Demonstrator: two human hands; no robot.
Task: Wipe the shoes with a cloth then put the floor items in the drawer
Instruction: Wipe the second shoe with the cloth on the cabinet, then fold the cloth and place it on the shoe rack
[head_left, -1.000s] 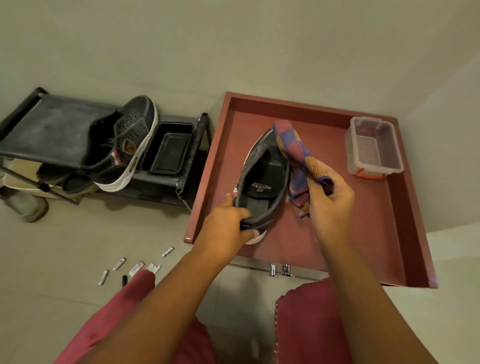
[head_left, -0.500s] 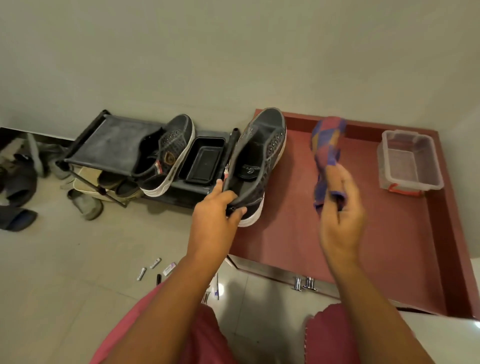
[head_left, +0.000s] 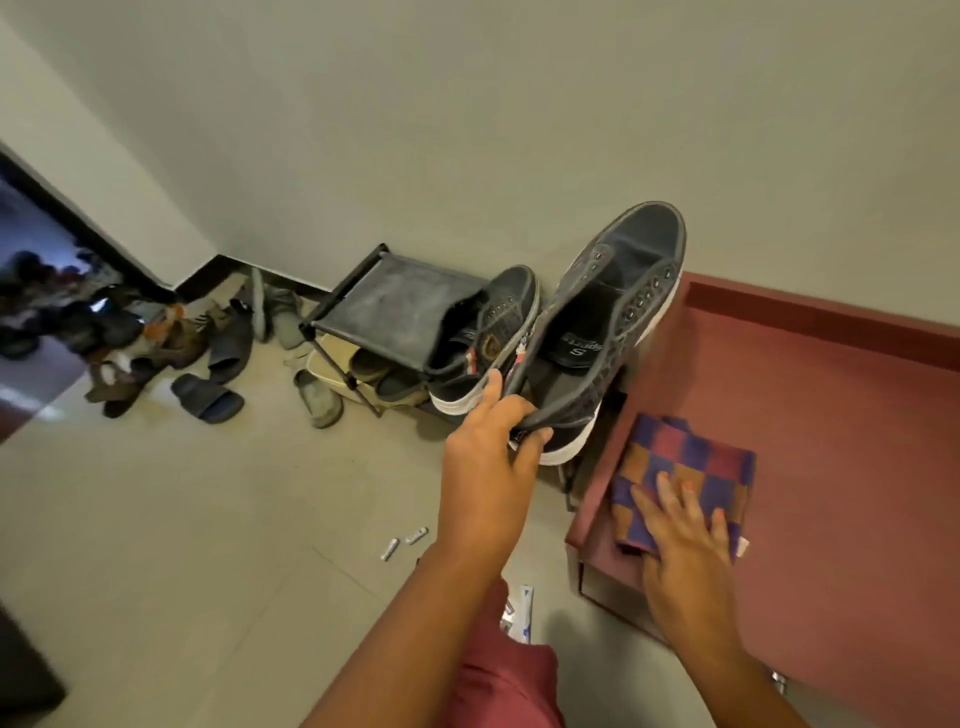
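My left hand (head_left: 488, 441) grips the heel of a dark grey sneaker (head_left: 608, 322) with a white sole, held in the air above the right end of the black shoe rack (head_left: 395, 296). Its twin, a second grey sneaker (head_left: 483, 343), lies on the rack just left of it. The checked purple, red and orange cloth (head_left: 685, 462) lies on the red-brown drawer surface (head_left: 831, 467) near its left edge. My right hand (head_left: 680, 540) rests flat on the cloth with straight fingers. Small batteries (head_left: 402, 541) and a white packet (head_left: 522, 613) lie on the tiled floor.
Sandals and slippers (head_left: 208, 400) are scattered on the floor left of the rack, with more shoes under it. A dark doorway (head_left: 47, 291) opens at far left. My red-clad knees (head_left: 498, 675) are at the bottom.
My left hand has carried the sneaker left, off the drawer and over the rack. My right hand has brought the cloth down and laid it flat on the drawer. The view has swung left.
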